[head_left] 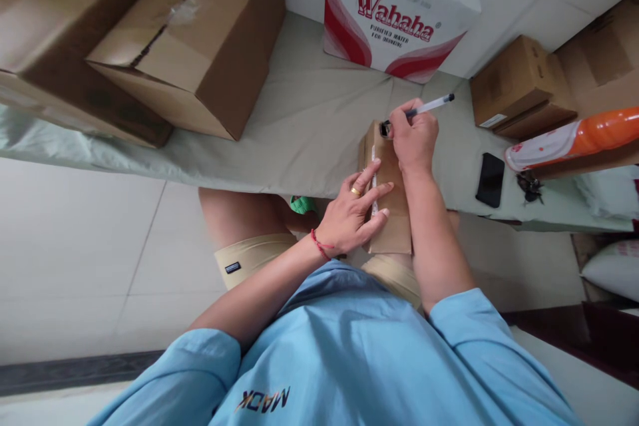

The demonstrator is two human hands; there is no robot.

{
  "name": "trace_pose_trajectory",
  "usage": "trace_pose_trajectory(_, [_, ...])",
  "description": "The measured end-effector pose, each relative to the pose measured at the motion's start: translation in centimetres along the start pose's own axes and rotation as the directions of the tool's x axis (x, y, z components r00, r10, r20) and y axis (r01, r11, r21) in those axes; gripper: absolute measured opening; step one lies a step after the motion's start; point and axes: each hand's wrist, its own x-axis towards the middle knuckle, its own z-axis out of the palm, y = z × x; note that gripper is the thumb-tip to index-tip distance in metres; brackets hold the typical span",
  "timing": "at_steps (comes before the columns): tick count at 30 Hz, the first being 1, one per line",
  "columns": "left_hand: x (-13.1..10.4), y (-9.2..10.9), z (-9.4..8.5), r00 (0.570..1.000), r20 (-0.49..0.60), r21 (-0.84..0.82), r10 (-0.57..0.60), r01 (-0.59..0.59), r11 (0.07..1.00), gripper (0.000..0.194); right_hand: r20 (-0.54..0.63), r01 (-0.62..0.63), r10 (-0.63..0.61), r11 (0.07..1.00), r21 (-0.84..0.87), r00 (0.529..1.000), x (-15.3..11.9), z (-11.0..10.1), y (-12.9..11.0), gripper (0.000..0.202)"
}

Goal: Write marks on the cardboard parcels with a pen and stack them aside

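Note:
A small brown cardboard box (394, 213) rests on my lap and against the edge of a cloth-covered surface (309, 120). My left hand (354, 210) lies flat on the box with its fingers spread, a ring on one finger and a red string at the wrist. My right hand (413, 136) is shut on a pen (433, 104) with a black cap end, its tip at the far top corner of the box, where a dark mark shows.
Large brown cartons (164, 40) are stacked at the back left. A white and red Wahaha water carton (399, 10) stands behind. A small brown box (519, 86), a black phone (490, 180), keys (529, 186) and an orange bottle (574, 140) lie at the right.

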Motion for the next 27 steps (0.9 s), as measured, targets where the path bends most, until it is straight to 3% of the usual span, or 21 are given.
trace_pose_trajectory(27, [0.00, -0.01, 0.08, 1.000, 0.003, -0.013, -0.004, 0.004, 1.000, 0.054, 0.021, 0.036, -0.035, 0.998, -0.056, 0.999, 0.13, -0.20, -0.28, 0.032])
